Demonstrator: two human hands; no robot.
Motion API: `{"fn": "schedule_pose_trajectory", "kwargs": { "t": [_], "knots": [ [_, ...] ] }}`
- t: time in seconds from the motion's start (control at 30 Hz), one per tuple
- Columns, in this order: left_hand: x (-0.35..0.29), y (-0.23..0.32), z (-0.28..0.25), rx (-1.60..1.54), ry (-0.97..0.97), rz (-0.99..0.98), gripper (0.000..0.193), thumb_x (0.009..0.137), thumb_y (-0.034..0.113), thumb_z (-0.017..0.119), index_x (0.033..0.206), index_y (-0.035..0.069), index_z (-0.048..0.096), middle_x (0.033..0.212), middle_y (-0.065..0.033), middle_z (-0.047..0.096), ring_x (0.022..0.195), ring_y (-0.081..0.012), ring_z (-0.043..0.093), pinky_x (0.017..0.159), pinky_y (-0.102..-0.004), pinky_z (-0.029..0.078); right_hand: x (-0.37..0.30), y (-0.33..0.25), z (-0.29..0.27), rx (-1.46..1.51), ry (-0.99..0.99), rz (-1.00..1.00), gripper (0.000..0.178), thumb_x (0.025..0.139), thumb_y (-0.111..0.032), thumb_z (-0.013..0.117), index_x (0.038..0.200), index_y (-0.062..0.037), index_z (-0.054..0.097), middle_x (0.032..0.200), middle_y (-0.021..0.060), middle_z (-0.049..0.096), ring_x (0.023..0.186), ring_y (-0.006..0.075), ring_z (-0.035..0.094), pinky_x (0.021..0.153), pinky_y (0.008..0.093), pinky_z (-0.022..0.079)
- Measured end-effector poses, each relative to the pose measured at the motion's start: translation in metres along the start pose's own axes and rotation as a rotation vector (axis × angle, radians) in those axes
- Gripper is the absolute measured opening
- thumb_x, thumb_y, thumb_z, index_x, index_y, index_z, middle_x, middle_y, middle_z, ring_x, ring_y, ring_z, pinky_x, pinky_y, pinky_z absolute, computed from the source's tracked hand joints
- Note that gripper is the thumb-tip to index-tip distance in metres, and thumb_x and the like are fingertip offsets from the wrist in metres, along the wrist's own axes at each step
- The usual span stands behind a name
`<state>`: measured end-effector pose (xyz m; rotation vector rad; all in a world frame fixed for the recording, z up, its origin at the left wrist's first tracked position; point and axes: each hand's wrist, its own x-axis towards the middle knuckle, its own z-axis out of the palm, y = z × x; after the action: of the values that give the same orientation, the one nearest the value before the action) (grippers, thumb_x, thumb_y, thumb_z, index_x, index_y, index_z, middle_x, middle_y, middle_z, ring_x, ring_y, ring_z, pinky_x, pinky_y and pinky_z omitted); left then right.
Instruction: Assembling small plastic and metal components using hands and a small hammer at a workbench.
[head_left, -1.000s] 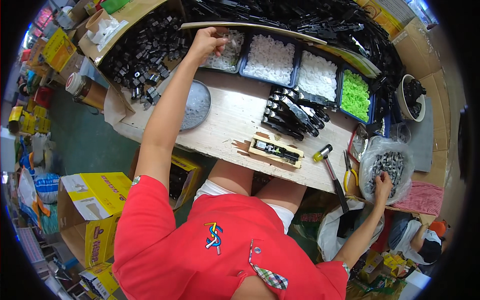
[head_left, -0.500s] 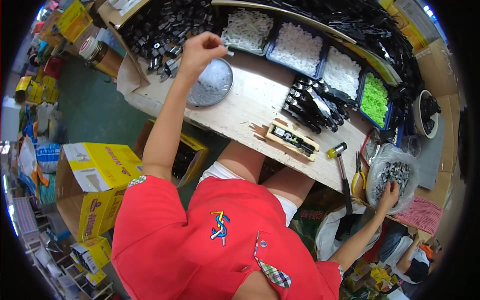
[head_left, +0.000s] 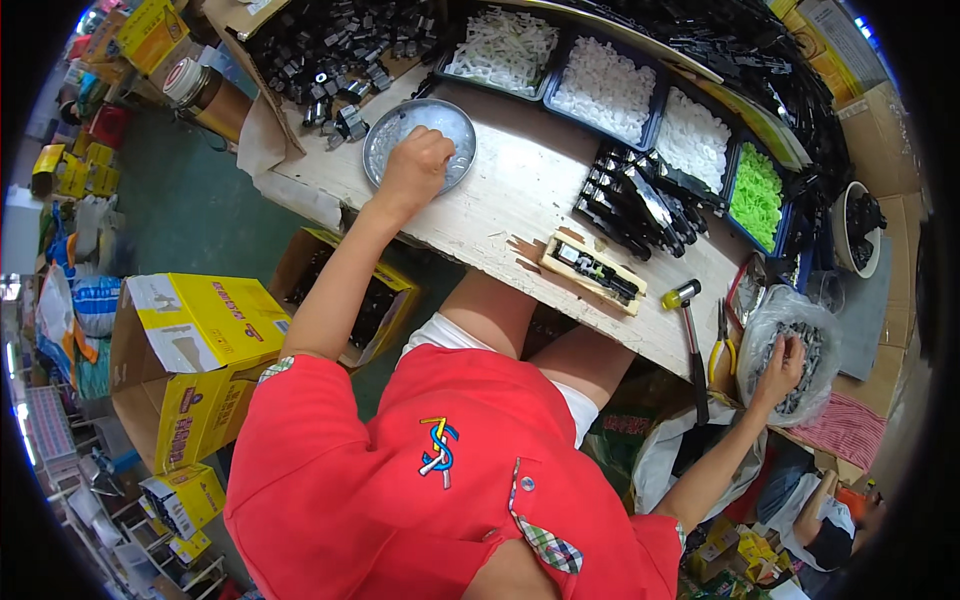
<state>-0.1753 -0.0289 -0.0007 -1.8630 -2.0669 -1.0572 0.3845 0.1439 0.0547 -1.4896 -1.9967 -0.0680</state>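
Note:
My left hand is over a round metal dish with a pale, glossy substance in it. Its fingers are closed and point down into the dish; whatever they hold is hidden. Off to the right, my right hand reaches into a bowl lined with clear plastic. Small grey metal parts fill that bowl, and the fingers are curled among them, their tips hidden. Between the hands, a wooden holder at the table's front edge carries a black mechanism with a bit of green.
Blue trays of white pieces and green pieces line the back. Black assemblies lie before them. A hammer and yellow-handled pliers rest at the right edge. Black-and-metal parts heap at far left. Yellow cartons stand below.
My left hand has come down into the metal dish; earlier it was raised above it, pinching a small white piece. My right hand stays in the lined bowl, shifting slightly.

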Motion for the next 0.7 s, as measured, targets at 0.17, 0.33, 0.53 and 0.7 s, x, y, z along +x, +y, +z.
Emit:
{"fn": "schedule_pose_trajectory", "kwargs": {
  "t": [0.17,0.33,0.53,0.7],
  "knots": [
    [0.004,-0.001,0.002,0.033,0.024,-0.040,0.008,0.066,-0.003,0.061,0.069,0.003,0.055,0.069,-0.0102,0.056,0.071,-0.0291,0.055,0.061,-0.0368,0.044,-0.006,-0.028,-0.001,0.080,0.024,0.018,0.023,0.085,-0.008,0.058,0.103,0.0060,0.055,0.087,0.0108,0.055,0.077,0.0205,0.053,0.070,0.0268,0.043],
    [0.006,0.004,0.002,0.003,0.014,-0.073,0.008,0.067,-0.002,0.062,0.072,0.002,0.058,0.071,-0.0091,0.058,0.068,-0.0251,0.057,0.059,-0.0332,0.044,-0.010,-0.079,0.008,0.207,-0.046,-0.057,0.021,0.085,-0.007,0.056,0.104,0.0027,0.056,0.088,0.0076,0.054,0.079,0.0165,0.051,0.069,0.0247,0.041],
    [0.010,0.043,-0.016,-0.686,0.096,-0.614,0.015,0.077,0.000,0.063,0.091,0.001,0.064,0.074,0.0022,0.056,0.065,-0.0057,0.052,0.055,-0.0196,0.042,-0.033,-0.156,0.024,0.640,-0.263,0.025,0.022,0.083,-0.002,0.057,0.104,0.0004,0.059,0.088,0.0081,0.059,0.080,0.0168,0.055,0.071,0.0254,0.043],
    [0.011,0.084,-0.003,-1.292,-0.066,-0.548,0.010,0.076,-0.002,0.063,0.087,-0.001,0.064,0.079,-0.0024,0.058,0.066,-0.0088,0.055,0.057,-0.0211,0.046,-0.039,-0.234,0.053,0.687,-0.386,-0.347,0.018,0.075,-0.004,0.063,0.093,-0.0027,0.061,0.081,0.0088,0.058,0.072,0.0222,0.054,0.065,0.0307,0.038]
  ]
}}
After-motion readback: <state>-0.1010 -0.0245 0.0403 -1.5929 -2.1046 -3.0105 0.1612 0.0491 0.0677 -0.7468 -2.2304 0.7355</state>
